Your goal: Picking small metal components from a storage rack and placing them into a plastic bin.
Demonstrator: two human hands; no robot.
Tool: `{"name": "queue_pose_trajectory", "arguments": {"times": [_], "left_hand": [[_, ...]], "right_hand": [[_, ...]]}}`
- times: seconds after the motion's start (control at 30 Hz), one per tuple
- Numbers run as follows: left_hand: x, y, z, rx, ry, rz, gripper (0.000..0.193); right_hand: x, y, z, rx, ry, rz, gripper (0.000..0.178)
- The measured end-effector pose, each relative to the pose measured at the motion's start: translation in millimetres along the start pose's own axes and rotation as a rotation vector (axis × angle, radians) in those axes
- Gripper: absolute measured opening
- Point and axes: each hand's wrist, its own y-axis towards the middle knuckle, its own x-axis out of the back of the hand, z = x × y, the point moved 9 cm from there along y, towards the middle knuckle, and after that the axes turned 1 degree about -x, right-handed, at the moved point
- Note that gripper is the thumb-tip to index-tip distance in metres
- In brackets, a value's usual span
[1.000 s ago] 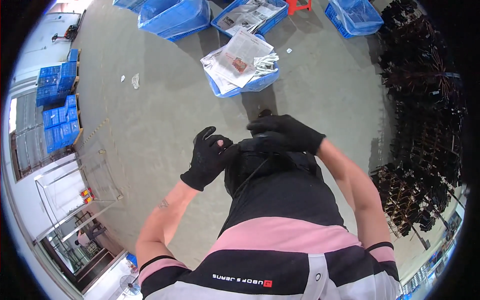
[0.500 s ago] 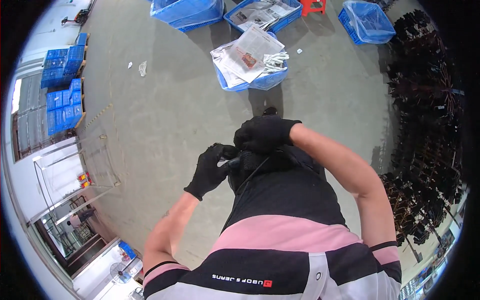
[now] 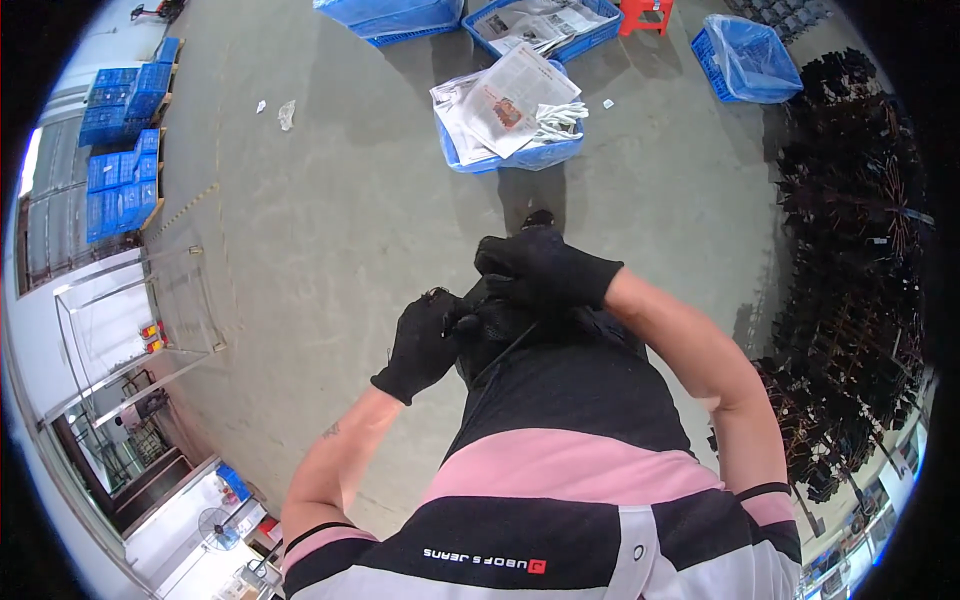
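Both hands wear black knitted gloves and meet in front of my waist. My left hand (image 3: 424, 338) is closed, its fingers curled against the edge of a dark, soft-looking black thing (image 3: 503, 322). My right hand (image 3: 545, 268) bends over the top of the same black thing, fingers closed and pointing left. Black on black hides its outline, so I cannot tell its kind or where it ends and my dark clothing begins. A thin black cord (image 3: 507, 352) runs down from it across my black shirt (image 3: 575, 385).
Ahead on the grey floor stands a blue lined crate (image 3: 515, 160) with newspapers and white gloves. Behind it are a newspaper-filled blue crate (image 3: 600, 38) and a red stool (image 3: 646, 16). Racks of dark parts (image 3: 850, 270) line the right; a metal frame (image 3: 140, 330) stands left.
My right hand has shifted slightly right, and its fingers have moved on the black thing. My left hand has turned a little inward and stays closed. The whole view has shifted slightly.
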Motion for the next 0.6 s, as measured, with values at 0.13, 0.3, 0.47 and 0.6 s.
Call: {"name": "queue_pose_trajectory", "arguments": {"times": [0.13, 0.3, 0.47, 0.6], "left_hand": [[3, -2, -2, -0.002, 0.062, 0.018, 0.007], [1, -6, 4, -0.081, 0.124, 0.049, 0.016], [1, -5, 4, -0.022, 0.159, 0.151, 0.006], [-3, -6, 9, -0.020, 0.267, 0.207, 0.009]], "right_hand": [[3, -10, -10, 0.006, 0.095, -0.053, 0.016], [-5, -24, -16, -0.058, 0.137, -0.065, 0.019], [-3, -38, -10, -0.079, 0.129, -0.198, 0.026], [17, -32, 14, -0.075, 0.107, -0.177, 0.033]]}}
